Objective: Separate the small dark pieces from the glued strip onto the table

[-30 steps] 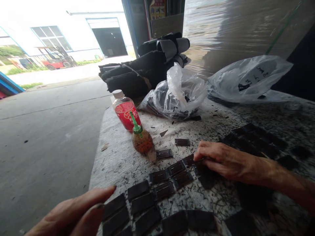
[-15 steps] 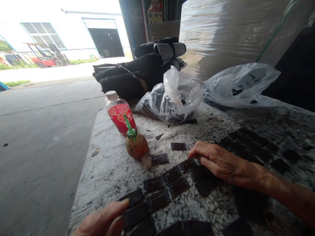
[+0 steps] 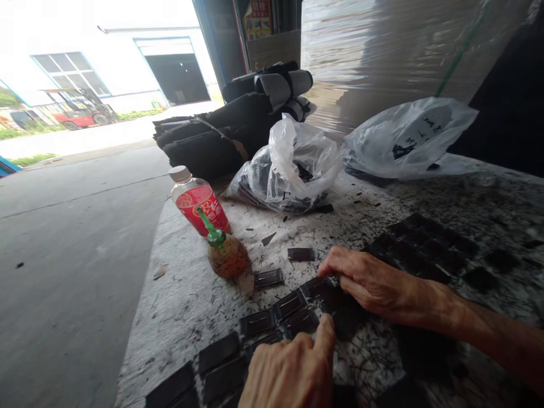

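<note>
My left hand (image 3: 293, 368) is over the near rows of flat black rectangular pieces (image 3: 257, 323). Its index finger is stretched out, the tip at the edge of a piece, and the other fingers are curled. My right hand (image 3: 365, 277) rests at the far end of these rows. Its fingers are bent and close together, touching a black piece (image 3: 315, 288); whatever lies under them is hidden. Two single pieces lie apart beyond the rows, one piece (image 3: 301, 254) near my right fingertips and another piece (image 3: 268, 279) further left.
A round squeeze bottle with a green spout (image 3: 228, 258) stands before a red-labelled drink bottle (image 3: 199, 204). Behind are a filled plastic bag (image 3: 289, 170) and a second bag (image 3: 408, 139). More black pieces (image 3: 420, 243) lie right on the scrap-strewn table (image 3: 148, 317).
My left hand has moved right and forward, from the left end of the rows to their middle, index finger now extended. The right hand stays at the far end. The view has shifted slightly.
</note>
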Tool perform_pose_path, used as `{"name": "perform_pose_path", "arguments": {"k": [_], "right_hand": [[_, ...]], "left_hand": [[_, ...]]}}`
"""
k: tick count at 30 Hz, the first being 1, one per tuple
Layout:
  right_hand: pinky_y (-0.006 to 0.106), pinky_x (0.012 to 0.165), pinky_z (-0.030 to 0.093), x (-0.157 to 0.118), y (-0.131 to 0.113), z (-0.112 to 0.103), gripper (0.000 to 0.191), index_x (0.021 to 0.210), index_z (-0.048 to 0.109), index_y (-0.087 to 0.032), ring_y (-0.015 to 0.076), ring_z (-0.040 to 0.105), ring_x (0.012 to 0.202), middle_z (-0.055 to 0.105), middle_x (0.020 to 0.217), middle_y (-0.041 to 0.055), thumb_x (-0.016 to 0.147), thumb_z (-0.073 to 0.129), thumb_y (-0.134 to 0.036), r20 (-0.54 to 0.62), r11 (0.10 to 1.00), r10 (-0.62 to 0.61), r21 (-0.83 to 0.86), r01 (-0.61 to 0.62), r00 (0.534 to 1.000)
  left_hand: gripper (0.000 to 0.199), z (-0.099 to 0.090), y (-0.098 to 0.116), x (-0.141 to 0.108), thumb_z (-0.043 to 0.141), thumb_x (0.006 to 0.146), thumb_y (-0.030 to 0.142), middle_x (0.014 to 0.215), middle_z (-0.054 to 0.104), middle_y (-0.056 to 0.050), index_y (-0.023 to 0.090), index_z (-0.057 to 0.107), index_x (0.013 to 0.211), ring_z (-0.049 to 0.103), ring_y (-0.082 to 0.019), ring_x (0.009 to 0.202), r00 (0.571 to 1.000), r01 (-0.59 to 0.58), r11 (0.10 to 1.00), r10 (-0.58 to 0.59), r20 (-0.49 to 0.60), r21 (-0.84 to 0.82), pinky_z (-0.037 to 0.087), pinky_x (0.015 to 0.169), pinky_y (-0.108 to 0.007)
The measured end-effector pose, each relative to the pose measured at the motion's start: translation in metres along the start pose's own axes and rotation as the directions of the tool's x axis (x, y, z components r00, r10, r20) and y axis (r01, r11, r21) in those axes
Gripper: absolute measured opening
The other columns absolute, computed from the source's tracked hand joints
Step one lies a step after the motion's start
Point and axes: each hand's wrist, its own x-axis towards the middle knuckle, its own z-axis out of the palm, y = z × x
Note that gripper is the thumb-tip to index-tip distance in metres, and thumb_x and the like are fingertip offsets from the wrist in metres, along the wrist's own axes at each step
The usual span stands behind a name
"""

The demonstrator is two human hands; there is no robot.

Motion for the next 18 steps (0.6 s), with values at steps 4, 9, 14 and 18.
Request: {"name": "perform_pose_path", "arguments": {"k": [4,9,14,18], "right_hand": [[0.032,0.091,0.046,-0.001,0.0,-0.001,0.033,0.1,0.061,-0.011,0.0201,0.061,0.096,0.063,0.099,0.0123,0.079,0.038,0.001,-0.009,0.999,0.009,0.044,-0.009,1.0],[0.028,0.083,0.047,0.001,0.0,-0.007,0.033,0.095,0.065,-0.015,0.0173,0.062,0.087,0.065,0.094,0.0072,0.077,0.041,0.0,-0.041,0.992,0.072,0.109,-0.067,0.997],[0.025,0.057,0.045,-0.003,0.008,-0.03,0.027,0.097,0.064,-0.017,0.0134,0.056,0.06,0.06,0.073,0.0003,0.083,0.042,-0.012,-0.214,0.944,0.304,0.197,-0.264,0.928],[0.023,0.044,0.034,-0.016,0.014,-0.05,0.026,0.101,0.063,-0.018,0.0115,0.045,0.047,0.046,0.054,-0.0062,0.084,0.045,-0.026,-0.316,0.886,0.442,0.302,-0.353,0.839]], "left_hand": [[0.066,-0.009,0.002,0.013,0.044,0.079,0.003,0.077,0.071,-0.002,0.025,0.037,0.141,0.069,-0.023,0.067,0.996,0.017,1.0,-0.016,0.088,-0.011,0.01,0.039,-0.03],[0.069,-0.01,0.001,0.013,0.04,0.072,-0.001,0.068,0.069,-0.002,0.021,0.042,0.137,0.068,-0.023,0.058,0.997,-0.002,1.0,0.004,0.077,-0.018,0.011,0.039,-0.03],[0.064,0.0,-0.002,0.013,0.038,0.07,-0.001,0.061,0.065,0.0,0.02,0.049,0.129,0.065,-0.023,0.054,0.998,-0.033,0.998,0.03,-0.053,-0.053,0.014,0.042,-0.031],[0.057,0.004,-0.003,0.012,0.037,0.071,-0.001,0.072,0.068,0.001,0.022,0.049,0.122,0.066,-0.022,0.058,0.994,-0.055,0.994,0.046,-0.1,-0.09,0.017,0.043,-0.03]]}}
